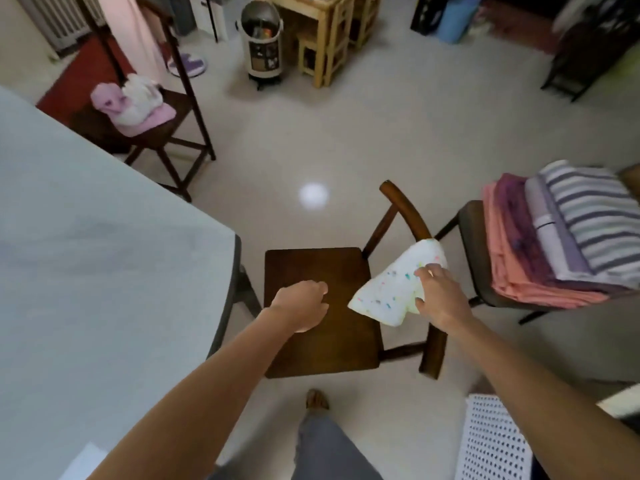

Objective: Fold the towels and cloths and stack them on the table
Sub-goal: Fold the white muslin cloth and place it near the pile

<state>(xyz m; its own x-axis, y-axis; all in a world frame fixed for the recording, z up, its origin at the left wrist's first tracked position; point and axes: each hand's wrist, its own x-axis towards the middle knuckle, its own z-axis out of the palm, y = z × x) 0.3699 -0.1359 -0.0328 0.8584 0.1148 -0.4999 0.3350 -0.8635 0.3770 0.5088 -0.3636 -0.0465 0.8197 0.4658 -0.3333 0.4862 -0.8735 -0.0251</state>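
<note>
A small white cloth with coloured speckles (391, 285) hangs over the curved back of a dark wooden chair (311, 271). My right hand (440, 296) grips the cloth's right edge, fingers curled round it. My left hand (301, 306) hovers over the bare chair seat with fingers loosely curled, holding nothing. The pale grey table (86, 254) fills the left side of the view. A stack of folded cloths, pink, purple and striped (561, 244), rests on a second chair at the right.
A third dark chair (166, 133) at the back left carries pink and white cloths (133, 102). A white perforated basket (491, 441) sits at lower right. My leg and foot (317, 400) stand below the chair. Wooden stools and a round bin stand far back.
</note>
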